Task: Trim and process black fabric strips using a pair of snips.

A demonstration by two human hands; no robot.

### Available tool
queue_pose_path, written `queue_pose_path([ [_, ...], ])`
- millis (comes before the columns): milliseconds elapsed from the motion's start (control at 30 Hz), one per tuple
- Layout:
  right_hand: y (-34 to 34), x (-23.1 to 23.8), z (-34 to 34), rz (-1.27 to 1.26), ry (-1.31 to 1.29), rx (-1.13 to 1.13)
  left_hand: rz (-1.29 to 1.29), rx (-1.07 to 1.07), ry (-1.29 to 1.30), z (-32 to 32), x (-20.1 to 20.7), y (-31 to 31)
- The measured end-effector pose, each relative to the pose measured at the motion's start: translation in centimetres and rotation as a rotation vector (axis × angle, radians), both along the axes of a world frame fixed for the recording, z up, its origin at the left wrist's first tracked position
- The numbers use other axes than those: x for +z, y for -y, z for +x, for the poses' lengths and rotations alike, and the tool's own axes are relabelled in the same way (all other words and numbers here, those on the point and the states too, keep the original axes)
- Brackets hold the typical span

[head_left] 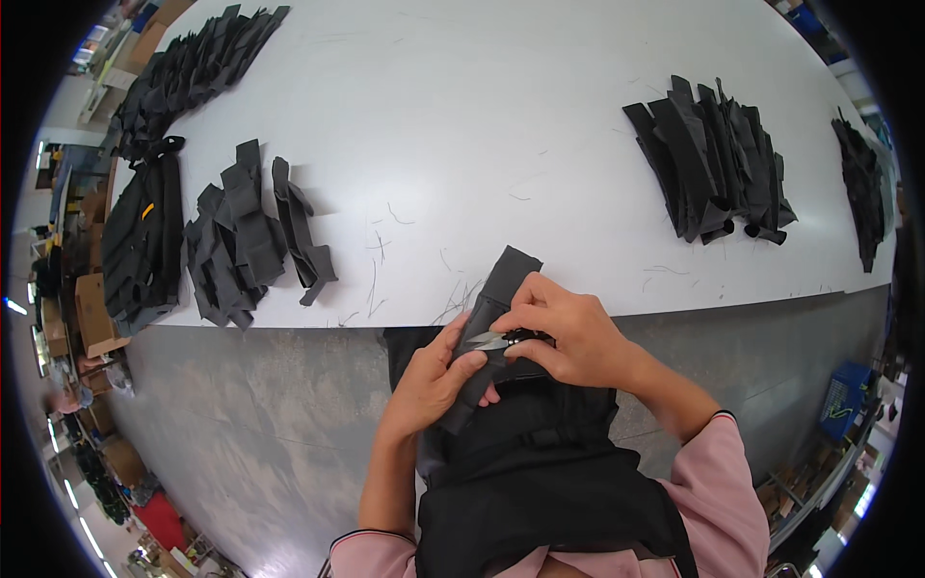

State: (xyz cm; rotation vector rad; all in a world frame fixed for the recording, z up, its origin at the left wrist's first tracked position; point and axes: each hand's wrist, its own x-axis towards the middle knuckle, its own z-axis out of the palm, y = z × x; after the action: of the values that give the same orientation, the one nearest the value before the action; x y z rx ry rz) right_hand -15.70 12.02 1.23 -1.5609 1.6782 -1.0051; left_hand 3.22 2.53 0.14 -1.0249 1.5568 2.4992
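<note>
My left hand point(426, 383) is closed on a dark grey fabric strip point(507, 276), thumb on top and fingers beneath. The strip slants up over the table's front edge, its far end lying towards the tabletop. In my right hand point(570, 332) is a small pair of thread snips point(489, 341) with bright pointed blades and a dark handle. Its blades lie against the strip close to my left thumb. Whether they touch a thread is too small to tell. A black apron point(540, 482) covers my lap under both hands.
The white table point(462, 144) carries loose dark threads point(378, 250) near its front edge. At left are bundled grey strips point(236, 236), a black bag point(145, 236) and a far heap of strips point(207, 72). More strip piles lie right point(713, 159) and far right point(860, 188).
</note>
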Motion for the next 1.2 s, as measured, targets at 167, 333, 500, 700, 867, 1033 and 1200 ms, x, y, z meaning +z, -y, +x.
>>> queue_pose_path([
  [167, 0.3, -0.5, -0.1, -0.005, 0.045, 0.025, -0.014, -0.023, -0.015, -0.1, 0.1, 0.2],
  [333, 0.0, -0.7, 0.2, -0.077, -0.066, 0.027, 0.041, -0.013, -0.023, -0.3, 0.0, 0.0],
  [500, -1.6, -0.1, 0.9, -0.092, 0.093, -0.145, 0.075, 0.159, -0.009, -0.8, 0.2, -0.6],
  [700, -1.9, -1.5, 0.7, -0.031, 0.160, -0.440, 0.127, 0.273, -0.081, -1.3, -0.4, -0.8],
  [867, -1.8, -1.3, 0.6, -0.151, 0.005, -0.475, 0.213, 0.326, -0.187, -1.3, -0.2, -1.2],
  [1033, -1.1, -1.5, 1.1, -0.229, -0.151, -0.494, 0.242, 0.308, -0.226, -1.5, -0.4, -1.6],
  [1200, -1.0, -1.9, 0.9, -0.350, -0.367, -0.446, 0.362, 0.367, -0.188, -1.4, -0.1, -1.8],
])
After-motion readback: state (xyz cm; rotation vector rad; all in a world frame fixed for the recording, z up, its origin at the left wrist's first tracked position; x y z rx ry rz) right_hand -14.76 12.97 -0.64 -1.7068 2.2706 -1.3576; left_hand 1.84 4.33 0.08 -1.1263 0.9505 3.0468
